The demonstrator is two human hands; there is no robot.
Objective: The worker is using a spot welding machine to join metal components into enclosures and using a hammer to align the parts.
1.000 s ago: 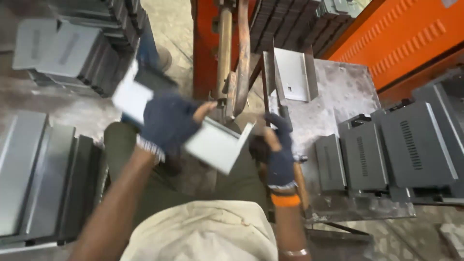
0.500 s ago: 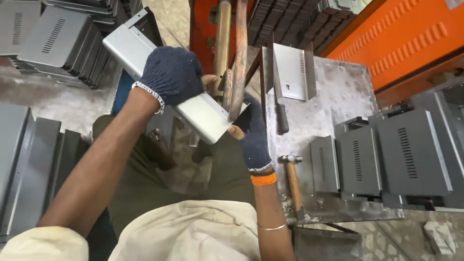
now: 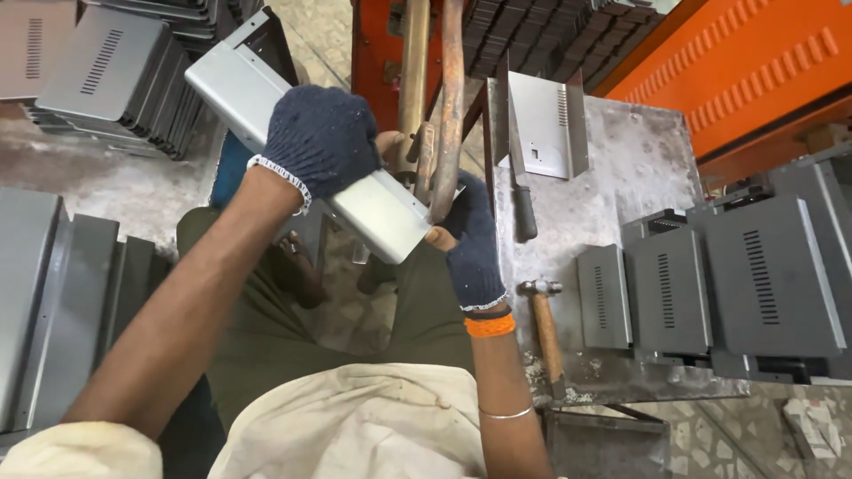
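Head view, looking straight down: the left hand [image 3: 321, 142], in a dark blue knit glove, is clenched over the top of a long light grey folded sheet-metal panel [image 3: 306, 142], grasping it near its middle. The panel runs on a slant from the upper left down to the lower right, held in the air above the person's lap, and its lower end sits against two rusty upright bars [image 3: 435, 106] of an orange-red machine frame [image 3: 373, 53].

The right hand [image 3: 470, 244], gloved the same way and with an orange band at the wrist, is closed around the lower end of the panel just beside the bars, its bare fingertips showing at the panel's edge.

To the right stands a worn grey metal tabletop [image 3: 648, 168]. On it lies a bent light grey sheet-metal piece [image 3: 543, 124] with small slots, and a dark-handled flat tool [image 3: 519, 177] lies along the tabletop's left edge. A hammer [image 3: 543, 324] with a wooden handle rests near the front edge, just beside the right wrist. Dark grey vented metal covers [image 3: 710, 284] stand in a row on the tabletop's right part.

More grey vented covers [image 3: 98, 71] are stacked on the floor at the upper left, and flat grey sheets [image 3: 53, 293] lean together at the left edge.
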